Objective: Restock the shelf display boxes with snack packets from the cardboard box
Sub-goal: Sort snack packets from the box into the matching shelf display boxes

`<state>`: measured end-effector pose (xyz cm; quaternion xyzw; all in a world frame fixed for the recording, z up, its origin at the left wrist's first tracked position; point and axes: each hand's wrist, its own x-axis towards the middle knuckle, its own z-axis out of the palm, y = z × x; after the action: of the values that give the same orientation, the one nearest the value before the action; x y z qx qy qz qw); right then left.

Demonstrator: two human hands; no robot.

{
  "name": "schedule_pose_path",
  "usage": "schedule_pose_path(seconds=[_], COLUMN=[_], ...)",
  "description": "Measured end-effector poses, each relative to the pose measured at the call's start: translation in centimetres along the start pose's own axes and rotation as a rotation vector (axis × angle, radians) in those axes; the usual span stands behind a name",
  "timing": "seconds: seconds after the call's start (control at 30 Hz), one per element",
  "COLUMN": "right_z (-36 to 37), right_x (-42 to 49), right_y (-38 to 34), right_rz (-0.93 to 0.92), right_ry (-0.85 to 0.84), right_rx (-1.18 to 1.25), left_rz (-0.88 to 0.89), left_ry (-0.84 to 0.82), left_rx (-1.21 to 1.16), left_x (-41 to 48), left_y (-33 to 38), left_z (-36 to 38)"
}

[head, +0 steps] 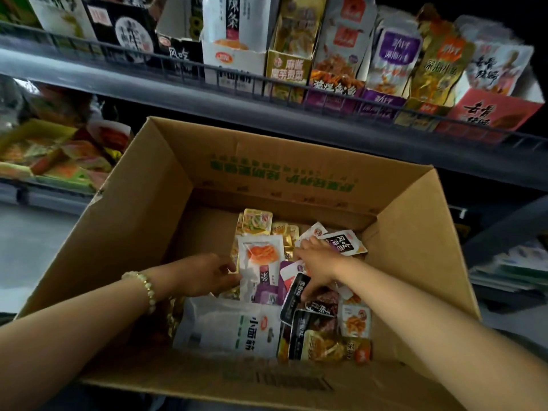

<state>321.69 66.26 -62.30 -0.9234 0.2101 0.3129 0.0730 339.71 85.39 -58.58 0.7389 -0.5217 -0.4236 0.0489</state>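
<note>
Two hands are down inside the cardboard box (142, 203). The left hand (212, 274) has its fingers curled onto the left edge of a white packet (261, 256), pinching it. The right hand (318, 262) lies palm down just right of that packet, fingertips on a black packet (293, 295); gripping or only touching, I cannot tell. Loose snack packets (355, 321) are heaped under both sets of fingers, and the shelf display boxes (335, 69) stand well above them.

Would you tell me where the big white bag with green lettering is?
Head view: the white bag lies in the box, at its near side, below the left hand, left of the black packets.
</note>
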Motion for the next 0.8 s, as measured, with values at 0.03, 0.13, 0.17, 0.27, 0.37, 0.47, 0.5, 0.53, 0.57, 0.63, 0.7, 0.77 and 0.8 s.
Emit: schedule_pose_path(seconds=[0.03, 0.13, 0.17, 0.27, 0.37, 0.47, 0.5, 0.53, 0.57, 0.63, 0.7, 0.77, 0.8], right_z=[-0.1, -0.1, 0.0, -0.1, -1.3, -3.3, -4.2, -5.2, -6.4, -8.6, -10.3, -11.1, -11.1], right_x=[0.0, 0.1, 0.2, 0.1, -0.4, -1.1, -1.5, -1.9, -2.5, -3.7, -4.9, -5.9, -6.3], right_y=[-0.1, -0.2, -0.2, -0.2, 0.3, 0.8, 0.9, 0.9, 0.9, 0.8, 0.7, 0.7, 0.6], right_rz=[-0.010, -0.036, -0.042, -0.050, -0.100, -0.160, -0.171, -0.184, -0.196, -0.198, -0.207, -0.206, -0.191], right_ry=[0.001, 0.009, 0.003, -0.020, -0.034, 0.026, 0.077, 0.137, 0.195, 0.295, 0.355, 0.402, 0.435], right_rx=[0.002, 0.081, 0.111, 0.252, 0.347, 0.511, 0.592, 0.683, 0.776, 0.916, 1.023, 1.169, 1.251], left_rz=[0.003, -0.001, 0.000, 0.007, 0.015, 0.030, 0.036, 0.040, 0.043, 0.050, 0.064, 0.095, 0.112], left_ry=[0.006, 0.023, 0.034, 0.075, 0.122, 0.197, 0.217, 0.230, 0.235, 0.237, 0.232, 0.172, 0.146], left_rx=[-0.021, -0.068, -0.076, -0.097, -0.152, -0.271, -0.324, -0.383, -0.451, -0.583, -0.645, -0.662, -0.670], left_x=[0.0, -0.2, -0.3, -0.6, -0.5, -0.2, -0.2, -0.2, -0.3, -0.6, -1.0, -1.3, -1.3], left_y=[0.2, 0.7, 0.9, 1.5, 2.1, 3.0, 3.4, 3.6, 3.8, 4.2, 4.7, 5.7, 6.2], left_z=[-0.1, -0.2, -0.3, -0.6, -1.0, -1.8, -2.1, -2.3, -2.5, -2.9, -3.5, -4.3, -4.6])
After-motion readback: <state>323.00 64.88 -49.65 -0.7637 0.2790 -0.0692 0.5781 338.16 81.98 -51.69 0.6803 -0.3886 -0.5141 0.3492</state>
